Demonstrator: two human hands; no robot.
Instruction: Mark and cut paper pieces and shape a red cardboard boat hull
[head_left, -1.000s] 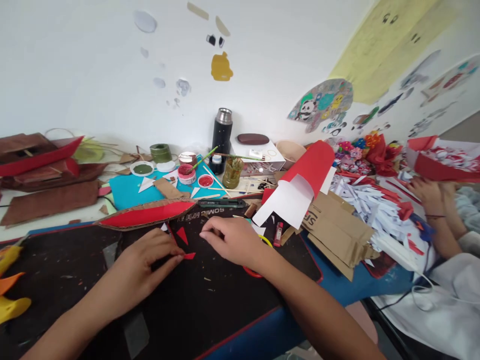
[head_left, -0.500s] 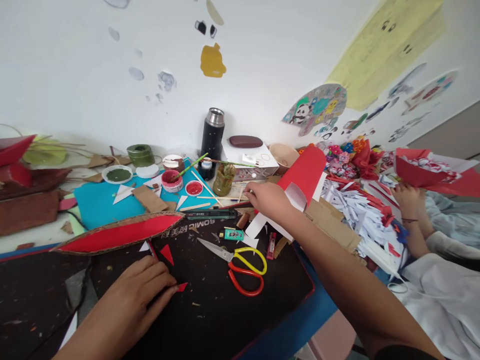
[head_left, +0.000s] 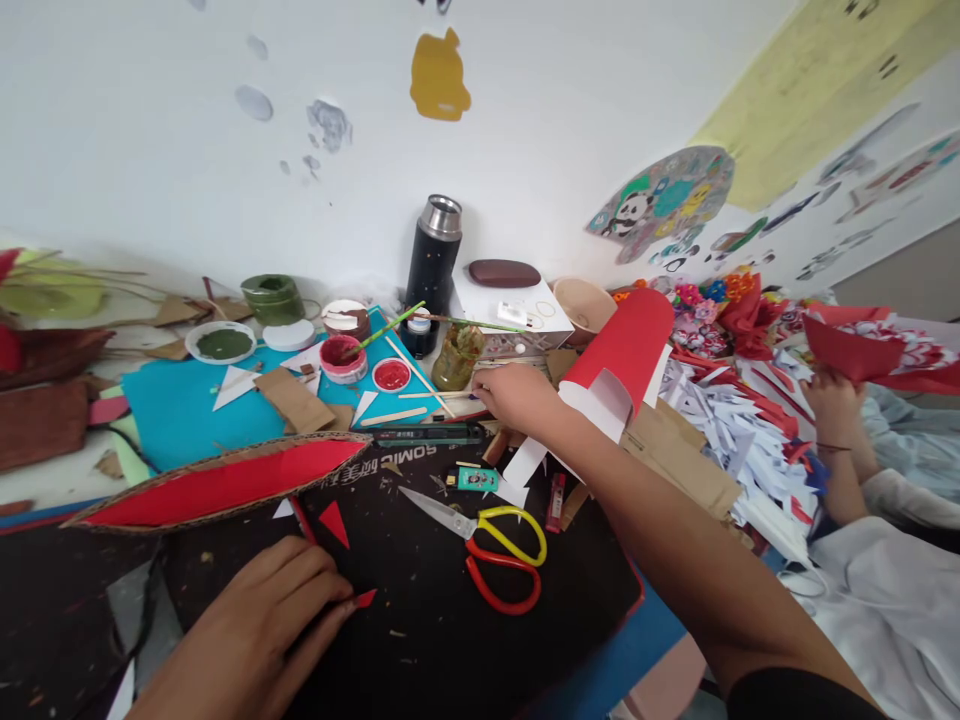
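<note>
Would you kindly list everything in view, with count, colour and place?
Mat: one, black, foreground
Scissors: one pair, red-yellow handles, mat
Hull shape: one, red, mat's left
Paper scraps: several, red and white, mat
Small case: one, teal, beside scissors
Cutter: one, green, mat's far edge
Paint pot: one, pink, blue sheet
Flask: one, black, by wall
Oblong case: one, brown, white box
Rolled card: one, red, right of centre
Paper strips: many, mostly white, right
Flower bunches: several, multicoloured, far right
Other person's hand: at least one, bare, far right
Left hand: one, bare, on red piece
Right hand: one, bare, near sticks
</note>
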